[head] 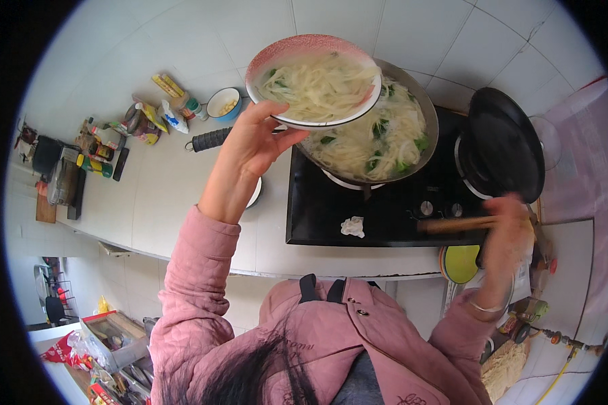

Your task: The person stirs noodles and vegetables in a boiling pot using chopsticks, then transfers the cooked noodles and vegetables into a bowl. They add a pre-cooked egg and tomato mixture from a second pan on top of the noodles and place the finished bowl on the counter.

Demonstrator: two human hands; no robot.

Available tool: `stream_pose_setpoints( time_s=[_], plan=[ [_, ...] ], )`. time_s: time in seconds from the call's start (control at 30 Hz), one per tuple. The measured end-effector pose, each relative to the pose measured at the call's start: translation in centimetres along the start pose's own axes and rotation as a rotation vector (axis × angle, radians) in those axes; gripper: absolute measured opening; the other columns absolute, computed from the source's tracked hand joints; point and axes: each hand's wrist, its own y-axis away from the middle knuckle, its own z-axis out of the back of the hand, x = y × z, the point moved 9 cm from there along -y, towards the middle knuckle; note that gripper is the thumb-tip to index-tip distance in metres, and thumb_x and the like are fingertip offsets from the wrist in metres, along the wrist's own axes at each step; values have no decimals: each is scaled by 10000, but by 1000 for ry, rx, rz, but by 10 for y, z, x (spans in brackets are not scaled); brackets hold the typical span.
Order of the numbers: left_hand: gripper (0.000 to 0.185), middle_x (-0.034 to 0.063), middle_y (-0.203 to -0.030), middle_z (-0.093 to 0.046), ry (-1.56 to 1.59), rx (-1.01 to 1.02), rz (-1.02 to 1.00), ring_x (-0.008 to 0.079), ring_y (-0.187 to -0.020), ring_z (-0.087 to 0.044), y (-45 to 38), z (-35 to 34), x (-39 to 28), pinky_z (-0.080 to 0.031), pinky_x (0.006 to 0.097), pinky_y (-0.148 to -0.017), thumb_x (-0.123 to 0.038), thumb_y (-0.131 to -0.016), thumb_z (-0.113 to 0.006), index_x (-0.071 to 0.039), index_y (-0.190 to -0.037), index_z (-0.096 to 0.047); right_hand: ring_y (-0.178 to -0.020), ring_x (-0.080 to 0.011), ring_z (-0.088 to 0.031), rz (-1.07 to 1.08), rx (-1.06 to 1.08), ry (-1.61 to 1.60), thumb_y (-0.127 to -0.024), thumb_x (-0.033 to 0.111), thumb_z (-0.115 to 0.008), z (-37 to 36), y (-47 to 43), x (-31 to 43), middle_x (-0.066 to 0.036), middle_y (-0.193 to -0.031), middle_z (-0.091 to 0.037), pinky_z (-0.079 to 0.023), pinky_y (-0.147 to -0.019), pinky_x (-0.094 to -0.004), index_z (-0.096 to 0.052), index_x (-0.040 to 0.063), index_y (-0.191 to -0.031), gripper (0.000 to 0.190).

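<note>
My left hand [258,134] grips the rim of a bowl [304,42] with a pink speckled inner wall. Noodles [319,88] with some greens and pale broth fill it, and it is tilted over the back left part of a wok [432,131]. More noodles [408,121] and green leaves lie in the wok's cloudy liquid. The wok stands on the left burner, its black wrapped handle [210,140] pointing left behind my left wrist. Blurred by motion, my right hand [509,228] holds wooden chopsticks [456,224] above the front right of the black gas hob [309,217].
A black frying pan [506,147] leans tilted over the right burner. Crumpled white tissue [353,227] lies on the hob. On the counter stand a blue bowl [224,104] with pale pieces, a partly hidden bowl [256,192], and several jars and bottles [142,124] along the wall.
</note>
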Motion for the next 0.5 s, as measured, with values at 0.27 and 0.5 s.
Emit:
stream_pose_setpoints(
  time_s=[0.27, 0.5],
  plan=[
    [424, 149, -1172, -497, 47, -20, 11, 305, -1005, -556, 0, 1, -1, -543, 408, -835, -80, -790, -600, -19, -1185, -458, -739, -156, -649, -90, 97, -751, -852, 118, -646, -29, -98, 9, -114, -881, -657, -529, -665, -214, -660, -52, -949, 196],
    [420, 140, -1132, -528, 33, -38, -9, 268, -981, -574, 3, -3, -3, -562, 392, -786, -81, -787, -583, -2, -1183, -465, -794, -125, -622, 11, 278, -737, -854, 157, -652, -146, -180, 7, -73, -895, -661, -512, -684, -224, -655, -13, -966, 204]
  ],
)
